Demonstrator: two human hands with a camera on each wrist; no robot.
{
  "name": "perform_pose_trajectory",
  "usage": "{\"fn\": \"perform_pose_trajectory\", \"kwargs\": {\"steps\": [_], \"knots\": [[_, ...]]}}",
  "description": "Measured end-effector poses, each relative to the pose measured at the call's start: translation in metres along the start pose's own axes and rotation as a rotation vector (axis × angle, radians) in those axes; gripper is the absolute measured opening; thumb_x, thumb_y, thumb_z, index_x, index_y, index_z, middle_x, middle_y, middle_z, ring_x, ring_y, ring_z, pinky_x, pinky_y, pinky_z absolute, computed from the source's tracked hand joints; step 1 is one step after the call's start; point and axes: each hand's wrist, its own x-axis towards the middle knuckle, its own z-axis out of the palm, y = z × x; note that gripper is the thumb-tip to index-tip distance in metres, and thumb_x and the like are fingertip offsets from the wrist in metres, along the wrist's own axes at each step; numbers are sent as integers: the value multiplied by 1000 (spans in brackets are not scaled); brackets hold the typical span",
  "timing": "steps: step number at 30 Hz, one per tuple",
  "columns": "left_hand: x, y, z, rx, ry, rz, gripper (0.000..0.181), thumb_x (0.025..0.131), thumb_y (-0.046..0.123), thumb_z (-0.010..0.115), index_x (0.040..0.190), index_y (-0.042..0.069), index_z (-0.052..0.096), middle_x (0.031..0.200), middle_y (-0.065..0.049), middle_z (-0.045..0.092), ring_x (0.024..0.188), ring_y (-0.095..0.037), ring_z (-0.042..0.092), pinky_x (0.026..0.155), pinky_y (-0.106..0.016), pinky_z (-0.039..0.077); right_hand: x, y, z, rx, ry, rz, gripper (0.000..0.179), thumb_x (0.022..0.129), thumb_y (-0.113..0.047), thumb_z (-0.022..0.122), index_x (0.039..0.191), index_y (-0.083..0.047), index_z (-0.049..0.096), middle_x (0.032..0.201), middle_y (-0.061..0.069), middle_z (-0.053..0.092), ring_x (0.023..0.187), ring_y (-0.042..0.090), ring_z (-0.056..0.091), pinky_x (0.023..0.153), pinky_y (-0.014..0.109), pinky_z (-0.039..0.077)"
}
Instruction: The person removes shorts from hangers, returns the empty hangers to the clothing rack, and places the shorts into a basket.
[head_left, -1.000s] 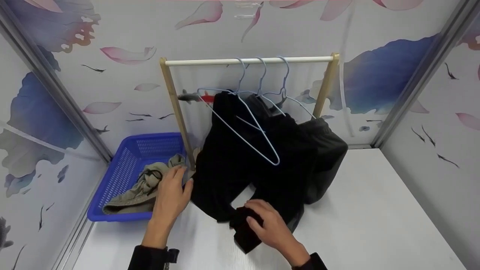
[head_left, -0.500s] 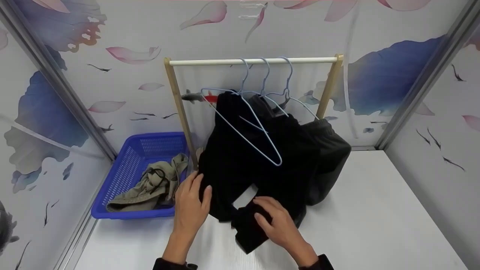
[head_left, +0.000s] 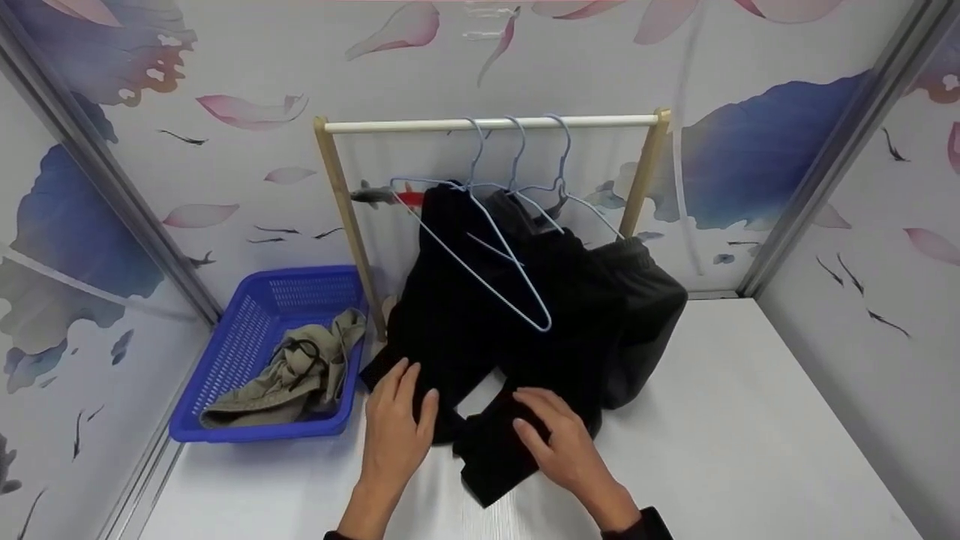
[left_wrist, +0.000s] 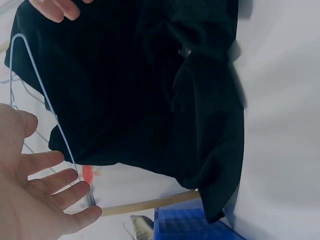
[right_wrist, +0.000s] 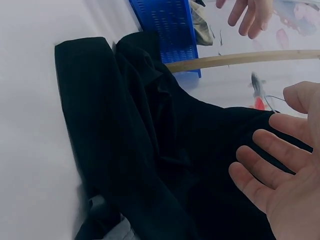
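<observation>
From here I've got basket (head_left: 247, 434) on tabletop (head_left: 720, 420) L of rack (head_left: 346, 211), cloth (head_left: 296, 379) in it; hangers (head_left: 513, 182) on bar (head_left: 405, 127), garment (head_left: 450, 322) mostly behind L-most hanger.

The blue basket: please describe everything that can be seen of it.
The basket looks plastic: blue, rectangular, open-topped, with a rim and perforated walls. It stands upright on the white table, at the left side of the rack. A crumpled khaki garment lies inside. The left hand is near but apart; whether the rack or the black garment touches it, I cannot tell.
</observation>
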Motion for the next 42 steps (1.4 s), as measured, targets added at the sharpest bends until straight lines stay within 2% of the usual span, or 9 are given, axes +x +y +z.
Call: {"fn": "perform_pose_trajectory", "kwargs": {"steps": [4,8,12,16,22,26,30,35,42], "knots": [[-3,4,6,0,-30,-9,45,102,25,65,137,-4,61,144,-24,56,132,-44,54,109,-61,41,-1,3,-3,10,15,-8,34,97,-11,72,130,-6,69,132,9,66,125,25,63,102,46,51],[-7,9,11,-2,-53,-16,46,103,26,65,137,-4,61,145,-23,56,132,-43,53,110,-61,40,-1,6,-8,1,43,-27,33,95,-9,73,128,-4,70,130,10,67,122,25,64,103,37,51],[-11,14,17,-2,-70,-1,46,102,26,64,137,-4,61,144,-24,55,132,-44,54,109,-62,41,-1,8,-13,-6,72,-35,32,94,-5,73,126,-3,71,128,10,68,120,25,65,102,30,51],[-13,20,22,-6,-88,17,46,103,26,63,137,-4,61,145,-24,55,131,-45,54,108,-63,41,0,9,-21,-6,95,-41,32,93,-3,73,125,-4,71,128,9,68,119,25,66,97,29,54],[-12,30,28,-14,-96,42,46,103,26,63,138,-4,60,145,-23,55,131,-44,54,107,-63,42,5,11,-34,-9,123,-79,33,93,-1,72,125,-3,70,127,10,68,117,24,66,88,31,57],[-10,38,32,-21,-104,66,46,103,26,63,138,-3,60,144,-23,55,131,-43,53,107,-63,42,8,14,-43,-21,151,-105,33,92,2,73,124,-2,70,125,11,68,114,24,67,88,22,54],[-9,45,35,-28,-126,63,46,104,29,61,140,-1,59,146,-21,54,133,-42,53,108,-63,41,10,16,-50,-35,176,-125,33,91,4,72,123,0,70,124,13,68,111,25,67,90,15,50],[-10,51,37,-44,-160,63,48,106,31,59,142,-1,58,148,-21,53,135,-41,51,109,-62,41,12,17,-56,-50,196,-127,32,91,5,71,123,1,70,124,12,68,108,25,67,88,17,51],[-10,54,38,-46,-157,81,47,105,30,60,140,-1,60,147,-20,53,135,-40,52,110,-61,41,18,18,-67,-38,209,-128,31,92,5,71,123,0,70,123,13,68,106,24,67,88,15,50]]}}
